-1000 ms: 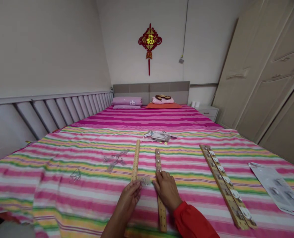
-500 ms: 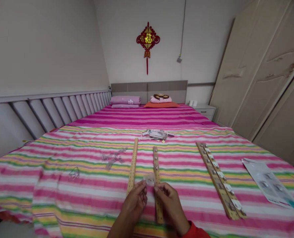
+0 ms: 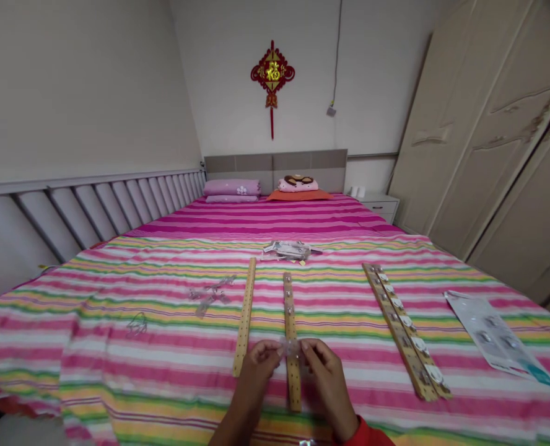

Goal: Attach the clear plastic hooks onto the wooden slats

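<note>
My left hand (image 3: 255, 370) and my right hand (image 3: 327, 376) meet low in the middle, and together they pinch a small clear plastic packet (image 3: 288, 347) held just above a wooden perforated strip (image 3: 290, 334). That strip lies on the striped bed (image 3: 117, 347) and carries a few small metal studs. A second, bare wooden strip (image 3: 244, 313) lies just to the left of it. My right arm wears a red sleeve (image 3: 365, 435).
A pair of wooden strips with white round pieces (image 3: 402, 325) lies to the right. Farther right sits a printed plastic bag (image 3: 493, 334). Clear empty packets (image 3: 210, 294) lie to the left, and a pile of packets (image 3: 288, 250) farther back. Wardrobe doors (image 3: 498, 136) stand at the right.
My right hand lifted off the studded strip and joined my left hand on the clear packet. Both hands rose slightly above the strip.
</note>
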`<state>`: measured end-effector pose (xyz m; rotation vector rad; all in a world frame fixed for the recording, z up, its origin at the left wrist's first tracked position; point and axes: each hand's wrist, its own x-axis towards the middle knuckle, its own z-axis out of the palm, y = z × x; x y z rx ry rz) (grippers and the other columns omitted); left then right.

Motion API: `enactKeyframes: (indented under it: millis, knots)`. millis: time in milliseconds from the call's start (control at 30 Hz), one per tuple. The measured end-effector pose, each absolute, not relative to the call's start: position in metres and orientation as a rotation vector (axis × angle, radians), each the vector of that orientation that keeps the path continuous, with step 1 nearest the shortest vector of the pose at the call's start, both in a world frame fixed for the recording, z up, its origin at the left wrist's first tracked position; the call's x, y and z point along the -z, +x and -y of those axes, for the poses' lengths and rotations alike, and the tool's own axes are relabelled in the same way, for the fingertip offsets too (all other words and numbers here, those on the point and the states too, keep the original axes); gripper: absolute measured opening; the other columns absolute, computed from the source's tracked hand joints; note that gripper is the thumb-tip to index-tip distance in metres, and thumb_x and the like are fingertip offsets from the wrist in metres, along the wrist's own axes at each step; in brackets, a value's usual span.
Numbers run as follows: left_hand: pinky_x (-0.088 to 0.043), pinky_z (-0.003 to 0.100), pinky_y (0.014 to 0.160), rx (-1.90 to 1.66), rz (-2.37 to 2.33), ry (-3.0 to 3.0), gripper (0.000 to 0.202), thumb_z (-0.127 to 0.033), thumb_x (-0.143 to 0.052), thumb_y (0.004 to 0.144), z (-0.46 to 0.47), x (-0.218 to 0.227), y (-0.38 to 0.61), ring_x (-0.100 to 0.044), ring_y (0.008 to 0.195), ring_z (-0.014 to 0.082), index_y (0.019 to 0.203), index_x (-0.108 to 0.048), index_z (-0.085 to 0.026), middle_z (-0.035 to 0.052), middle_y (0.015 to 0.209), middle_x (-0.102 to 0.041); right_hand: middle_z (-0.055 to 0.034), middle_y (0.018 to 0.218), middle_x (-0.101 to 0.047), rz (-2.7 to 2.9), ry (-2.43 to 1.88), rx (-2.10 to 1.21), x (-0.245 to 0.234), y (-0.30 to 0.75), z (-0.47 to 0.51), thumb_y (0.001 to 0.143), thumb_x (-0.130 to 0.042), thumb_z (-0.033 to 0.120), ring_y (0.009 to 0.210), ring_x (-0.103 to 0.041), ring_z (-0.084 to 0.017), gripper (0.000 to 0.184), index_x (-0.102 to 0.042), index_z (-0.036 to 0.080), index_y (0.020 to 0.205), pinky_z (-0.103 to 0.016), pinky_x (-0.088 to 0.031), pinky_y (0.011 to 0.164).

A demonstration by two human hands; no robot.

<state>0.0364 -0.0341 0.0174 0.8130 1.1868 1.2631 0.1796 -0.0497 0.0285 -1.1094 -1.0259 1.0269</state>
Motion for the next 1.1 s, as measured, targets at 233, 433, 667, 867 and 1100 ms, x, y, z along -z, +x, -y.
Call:
enactKeyframes:
  millis: [233, 433, 667, 867, 1100]
  knots:
    - [-0.041, 0.021, 0.058, -1.181, -1.151, 0.949, 0.021, -0.022, -0.082, 0.049, 0.036, -0.035, 0.034, -0.057, 0.057, 0.0123, 0.062, -0.067, -0.014, 0.0002, 0.056, -0.064, 0.0023, 0.051, -0.05, 1.001, -1.101, -1.116, -0.027, 0.19, 0.048, 0.066, -0.068, 0.054, 0.051, -0.041, -0.013, 0.037, -0.068, 0.017, 0.066, -0.025, -0.034, 0.047]
    - [-0.042, 0.022, 0.06, -1.15, -1.135, 0.912, 0.023, -0.02, -0.084, 0.046, 0.037, -0.041, 0.034, -0.058, 0.057, 0.0127, 0.06, -0.066, -0.013, 0.002, 0.057, -0.066, 0.004, 0.046, -0.048, 0.918, -1.071, -1.214, -0.025, 0.191, 0.049, 0.06, -0.073, 0.053, 0.045, -0.038, -0.011, 0.036, -0.066, 0.017, 0.063, -0.024, -0.031, 0.044]
    - [-0.042, 0.022, 0.06, -1.157, -1.159, 0.841, 0.033, -0.026, -0.085, 0.045, 0.034, -0.038, 0.031, -0.06, 0.059, 0.0132, 0.069, -0.066, -0.013, 0.0032, 0.06, -0.068, -0.0005, 0.056, -0.064, 0.972, -1.051, -1.259, -0.017, 0.195, 0.049, 0.054, -0.078, 0.05, 0.046, -0.047, -0.012, 0.035, -0.073, 0.019, 0.069, -0.024, -0.035, 0.043]
    - [-0.026, 0.017, 0.044, -1.151, -1.161, 0.813, 0.034, -0.032, -0.084, 0.047, 0.035, -0.034, 0.035, -0.04, 0.041, 0.0038, 0.069, -0.065, -0.013, -0.0042, 0.048, -0.058, -0.0023, 0.062, -0.069, 0.916, -1.013, -1.363, -0.017, 0.194, 0.054, 0.054, -0.08, 0.046, 0.05, -0.055, -0.013, 0.035, -0.072, 0.018, 0.073, -0.025, -0.042, 0.048]
    - [-0.032, 0.011, 0.043, -1.197, -0.973, 0.388, 0.034, -0.022, -0.087, 0.046, 0.043, -0.023, 0.048, -0.047, 0.045, 0.0018, 0.069, -0.063, -0.013, -0.0061, 0.051, -0.054, -0.0012, 0.063, -0.066, 0.843, -0.993, -1.296, -0.023, 0.193, 0.056, 0.047, -0.085, 0.041, 0.056, -0.059, -0.015, 0.042, -0.068, 0.018, 0.078, -0.026, -0.046, 0.053]
